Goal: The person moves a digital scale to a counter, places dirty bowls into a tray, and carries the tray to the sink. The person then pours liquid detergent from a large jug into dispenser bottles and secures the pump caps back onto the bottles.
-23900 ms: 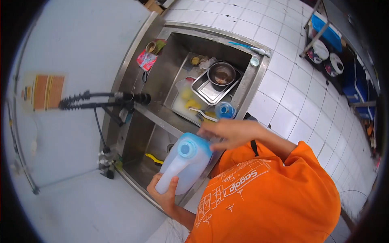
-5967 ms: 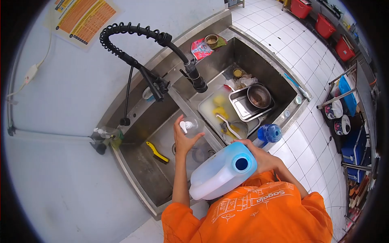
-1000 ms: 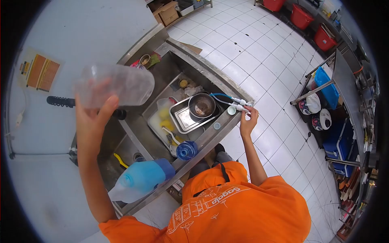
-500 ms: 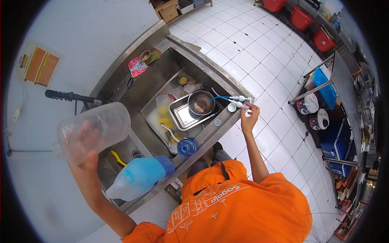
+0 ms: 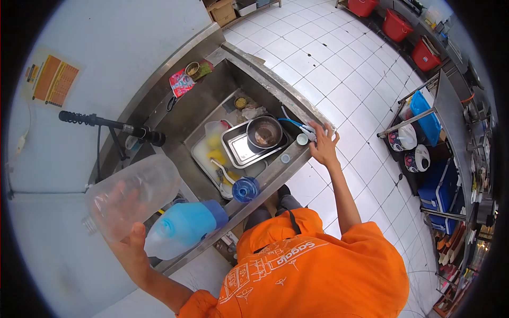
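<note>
My left hand (image 5: pixel 130 230) holds a large clear empty bottle (image 5: pixel 140 191) tilted over the left part of the sink, with fingers visible through its wall. My right hand (image 5: pixel 322 144) is at the sink's right corner, its fingers around white pump heads (image 5: pixel 308 132) with blue tubes (image 5: pixel 290 122). Next to these fingers a small white cap (image 5: pixel 302 139) lies on the rim, and another cap (image 5: pixel 285 158) lies farther along it. A bottle of blue liquid (image 5: pixel 183 225) and a blue-capped container (image 5: pixel 245 189) stand near the front edge.
The sink (image 5: pixel 201 90) holds a metal tray (image 5: pixel 236 148), a round pot (image 5: pixel 264 132) and a tub with yellow items (image 5: pixel 214 153). A black sprayer hose (image 5: pixel 114 126) reaches in from the left. On the back rim lies a red packet (image 5: pixel 181 83). A shelf rack (image 5: pixel 442 111) stands at right.
The clear bottle and my left hand have moved right and slightly down, uncovering the black sprayer's end. My right hand has shifted, its fingers now over the pump heads, which lie closer to the rim.
</note>
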`<state>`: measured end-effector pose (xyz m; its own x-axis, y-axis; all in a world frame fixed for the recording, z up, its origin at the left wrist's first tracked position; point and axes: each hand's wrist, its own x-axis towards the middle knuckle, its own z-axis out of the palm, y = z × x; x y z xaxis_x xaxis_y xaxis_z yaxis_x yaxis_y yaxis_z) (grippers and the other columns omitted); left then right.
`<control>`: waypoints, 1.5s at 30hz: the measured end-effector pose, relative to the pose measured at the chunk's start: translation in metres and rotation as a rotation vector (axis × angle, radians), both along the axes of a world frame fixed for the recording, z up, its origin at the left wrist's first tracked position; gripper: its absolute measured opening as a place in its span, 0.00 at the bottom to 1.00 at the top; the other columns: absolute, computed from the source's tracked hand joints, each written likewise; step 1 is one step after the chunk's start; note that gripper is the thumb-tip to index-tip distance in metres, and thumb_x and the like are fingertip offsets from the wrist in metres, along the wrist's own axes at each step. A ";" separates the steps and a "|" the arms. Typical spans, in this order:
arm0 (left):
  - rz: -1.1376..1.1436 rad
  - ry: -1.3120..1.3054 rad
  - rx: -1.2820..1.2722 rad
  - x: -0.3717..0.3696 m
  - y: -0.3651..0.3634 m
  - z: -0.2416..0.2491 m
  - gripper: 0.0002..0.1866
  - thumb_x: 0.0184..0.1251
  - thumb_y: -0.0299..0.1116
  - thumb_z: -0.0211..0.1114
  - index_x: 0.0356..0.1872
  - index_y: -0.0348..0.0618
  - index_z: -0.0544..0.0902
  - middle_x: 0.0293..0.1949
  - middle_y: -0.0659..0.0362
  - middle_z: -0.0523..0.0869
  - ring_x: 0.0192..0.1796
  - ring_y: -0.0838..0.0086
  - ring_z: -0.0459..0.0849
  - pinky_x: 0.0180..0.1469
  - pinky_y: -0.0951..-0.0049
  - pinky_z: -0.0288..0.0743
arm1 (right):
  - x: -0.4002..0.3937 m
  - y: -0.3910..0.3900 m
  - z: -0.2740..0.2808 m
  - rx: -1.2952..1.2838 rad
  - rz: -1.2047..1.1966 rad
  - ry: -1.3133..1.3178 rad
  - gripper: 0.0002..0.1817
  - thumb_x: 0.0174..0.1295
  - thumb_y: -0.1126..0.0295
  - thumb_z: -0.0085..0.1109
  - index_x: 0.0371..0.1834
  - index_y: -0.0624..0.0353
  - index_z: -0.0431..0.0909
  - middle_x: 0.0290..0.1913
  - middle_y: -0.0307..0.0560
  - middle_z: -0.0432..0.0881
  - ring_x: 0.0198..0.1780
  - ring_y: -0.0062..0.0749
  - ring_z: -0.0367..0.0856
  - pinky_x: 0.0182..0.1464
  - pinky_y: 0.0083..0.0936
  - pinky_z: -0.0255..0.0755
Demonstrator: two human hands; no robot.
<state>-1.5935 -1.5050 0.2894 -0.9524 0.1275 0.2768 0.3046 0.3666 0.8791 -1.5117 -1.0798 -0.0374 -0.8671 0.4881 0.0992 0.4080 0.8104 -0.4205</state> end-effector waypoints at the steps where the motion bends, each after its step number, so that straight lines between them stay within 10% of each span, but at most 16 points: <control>1: 0.017 0.010 -0.007 0.001 -0.002 -0.001 0.58 0.51 0.55 0.78 0.75 0.37 0.53 0.67 0.42 0.72 0.66 0.47 0.75 0.64 0.52 0.74 | -0.004 0.004 -0.005 -0.007 0.010 -0.010 0.35 0.54 0.71 0.52 0.70 0.42 0.64 0.69 0.40 0.67 0.75 0.54 0.54 0.70 0.70 0.41; 20: 0.243 0.001 0.105 0.043 -0.062 -0.024 0.47 0.59 0.48 0.75 0.71 0.35 0.60 0.65 0.47 0.70 0.67 0.60 0.71 0.70 0.59 0.63 | -0.022 0.053 0.003 -0.226 0.162 0.338 0.23 0.59 0.84 0.57 0.58 0.55 0.75 0.50 0.46 0.79 0.47 0.34 0.77 0.48 0.31 0.73; 27: 0.371 -0.001 0.264 0.051 -0.074 -0.032 0.48 0.55 0.46 0.78 0.71 0.36 0.61 0.64 0.49 0.71 0.67 0.61 0.70 0.70 0.61 0.61 | -0.019 0.002 0.171 -0.954 0.322 0.308 0.17 0.61 0.76 0.66 0.54 0.57 0.78 0.43 0.44 0.82 0.40 0.25 0.82 0.34 0.23 0.80; 32: 0.405 0.023 0.337 0.054 -0.076 -0.036 0.48 0.55 0.45 0.77 0.72 0.36 0.60 0.64 0.49 0.70 0.66 0.61 0.70 0.70 0.62 0.61 | -0.011 -0.060 0.263 -0.550 0.814 0.000 0.21 0.54 0.76 0.71 0.52 0.57 0.76 0.40 0.41 0.84 0.43 0.30 0.84 0.37 0.24 0.83; 45: 0.360 0.043 0.425 0.071 -0.108 -0.049 0.47 0.57 0.44 0.76 0.72 0.37 0.60 0.65 0.52 0.70 0.67 0.63 0.69 0.69 0.63 0.62 | -0.034 -0.154 0.293 -0.142 1.110 -0.013 0.20 0.52 0.80 0.65 0.49 0.60 0.73 0.34 0.52 0.82 0.41 0.47 0.82 0.40 0.38 0.77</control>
